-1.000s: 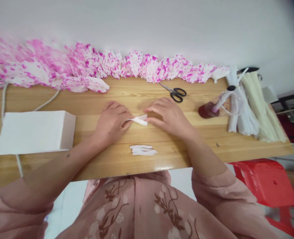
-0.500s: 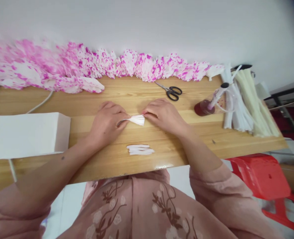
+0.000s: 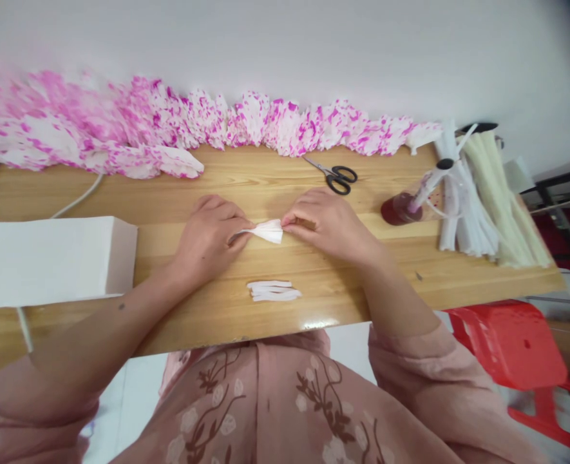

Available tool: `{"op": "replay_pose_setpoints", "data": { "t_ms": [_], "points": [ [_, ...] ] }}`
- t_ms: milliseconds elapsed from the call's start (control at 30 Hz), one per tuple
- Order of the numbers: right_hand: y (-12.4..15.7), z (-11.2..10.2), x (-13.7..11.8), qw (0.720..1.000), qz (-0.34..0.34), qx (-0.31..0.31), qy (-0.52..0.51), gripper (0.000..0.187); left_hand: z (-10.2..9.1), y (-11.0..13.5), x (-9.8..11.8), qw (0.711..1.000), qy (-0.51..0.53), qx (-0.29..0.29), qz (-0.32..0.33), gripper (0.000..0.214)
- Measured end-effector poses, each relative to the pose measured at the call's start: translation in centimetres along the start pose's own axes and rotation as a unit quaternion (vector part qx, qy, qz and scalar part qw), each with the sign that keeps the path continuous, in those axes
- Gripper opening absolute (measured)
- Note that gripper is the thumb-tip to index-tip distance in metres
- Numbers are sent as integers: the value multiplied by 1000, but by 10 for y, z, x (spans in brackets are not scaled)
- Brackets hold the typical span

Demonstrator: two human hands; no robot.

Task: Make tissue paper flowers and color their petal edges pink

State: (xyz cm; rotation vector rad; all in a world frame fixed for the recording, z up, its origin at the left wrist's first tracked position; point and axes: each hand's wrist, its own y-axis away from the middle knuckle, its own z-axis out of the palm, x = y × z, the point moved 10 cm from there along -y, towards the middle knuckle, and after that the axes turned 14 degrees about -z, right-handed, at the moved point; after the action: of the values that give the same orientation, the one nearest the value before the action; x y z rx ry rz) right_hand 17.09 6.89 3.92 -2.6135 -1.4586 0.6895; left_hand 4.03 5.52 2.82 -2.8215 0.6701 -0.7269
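Observation:
Between my hands is a small piece of pleated white paper (image 3: 268,231), narrow at the left and fanned out at the right. My left hand (image 3: 212,232) pinches its narrow end between thumb and fingers. With thumb and fingertips, my right hand (image 3: 330,222) grips the upper corner of the fanned end. Nearer to me on the wooden table (image 3: 198,322) lie several narrow white paper strips (image 3: 274,290). Black-handled scissors (image 3: 335,175) rest just beyond my right hand.
Crumpled white paper with magenta spots (image 3: 260,122) runs along the wall. At left stands a white box (image 3: 47,261) with cords near it. To the right are a spray bottle (image 3: 403,209) of dark red liquid and bundles of white (image 3: 468,225) and cream strips. A red stool (image 3: 521,345) stands below.
My right hand has shifted slightly right, its fingers raised a little at the paper's corner. The fanned end looks a bit more spread. My left hand keeps its hold.

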Motion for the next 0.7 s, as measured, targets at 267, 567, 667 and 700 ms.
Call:
{"op": "replay_pose_setpoints", "data": {
  "t_ms": [267, 567, 667, 700],
  "points": [
    [-2, 9, 0, 1000, 4, -24, 6, 14, 2, -1, -2, 1000, -9, -6, -11, 19],
    [-3, 3, -4, 1000, 12, 14, 14, 16, 2, -1, -1, 1000, -16, -12, -6, 19],
    [-5, 0, -13, 999, -17, 27, 13, 18, 2, -1, -1, 1000, -12, -12, -8, 18],
    [-6, 1, -17, 999, -27, 22, 18, 19, 2, -1, 0, 1000, -9, -10, -7, 18]
  ]
}}
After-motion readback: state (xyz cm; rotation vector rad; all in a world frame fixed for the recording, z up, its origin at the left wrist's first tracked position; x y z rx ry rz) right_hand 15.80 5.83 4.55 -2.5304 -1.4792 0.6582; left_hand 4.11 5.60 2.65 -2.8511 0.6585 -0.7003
